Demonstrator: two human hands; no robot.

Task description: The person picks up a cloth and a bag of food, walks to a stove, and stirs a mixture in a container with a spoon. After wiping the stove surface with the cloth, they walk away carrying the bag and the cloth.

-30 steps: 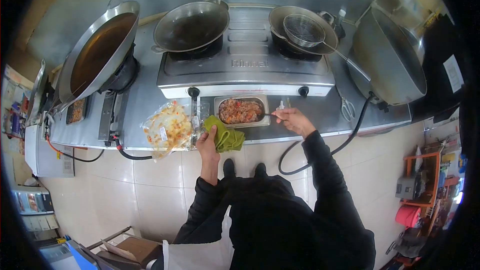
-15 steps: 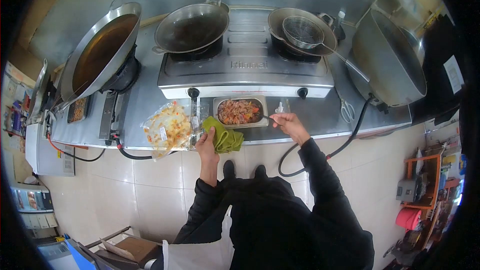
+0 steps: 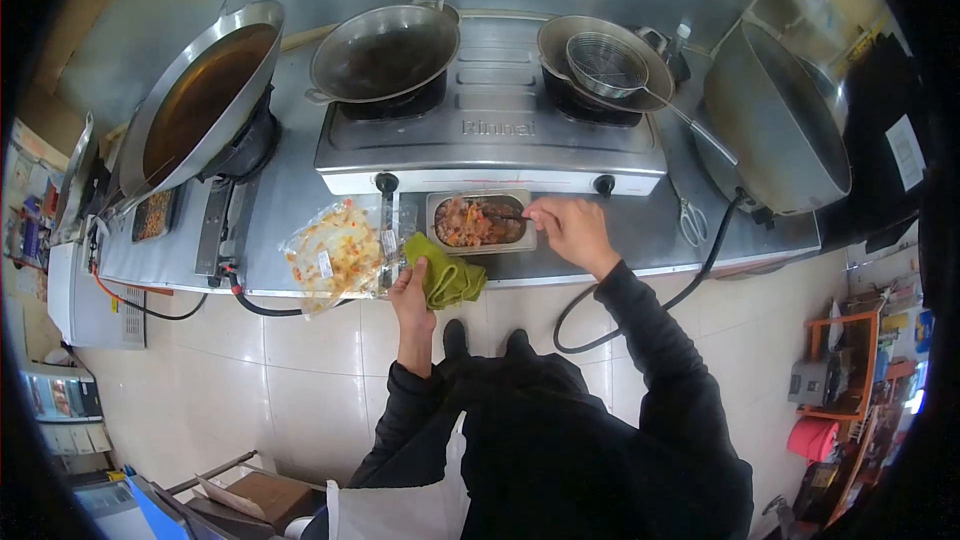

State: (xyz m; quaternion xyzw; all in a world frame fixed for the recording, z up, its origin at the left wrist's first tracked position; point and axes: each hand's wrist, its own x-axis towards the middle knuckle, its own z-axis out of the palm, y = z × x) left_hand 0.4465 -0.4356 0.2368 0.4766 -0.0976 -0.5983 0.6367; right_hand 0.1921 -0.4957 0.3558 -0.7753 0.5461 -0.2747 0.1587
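Observation:
A rectangular metal pan [image 3: 515,244] sits at the counter's front edge, filled with a chopped meat and vegetable mixture [image 3: 470,223]. My right hand [image 3: 578,232] is closed on a thin dark utensil [image 3: 512,217], its far end down in the mixture. Whether it is a spoon cannot be made out. My left hand [image 3: 411,296] grips a folded green cloth [image 3: 456,281], which lies against the pan's front left corner. Left of the cloth rests a clear plastic bag [image 3: 332,252] with bits of food and a white label.
Behind the pan stands a two-burner gas stove [image 3: 490,145] with a wok [image 3: 385,55] and a wok [image 3: 655,65] under a wire strainer [image 3: 607,62]. An oil-filled wok [image 3: 200,105] is at left. Scissors [image 3: 692,222] and a large tilted wok [image 3: 770,130] are at right.
My right hand has moved left and up over the pan's right rim, carrying the utensil farther into the mixture. The left hand and cloth have hardly moved.

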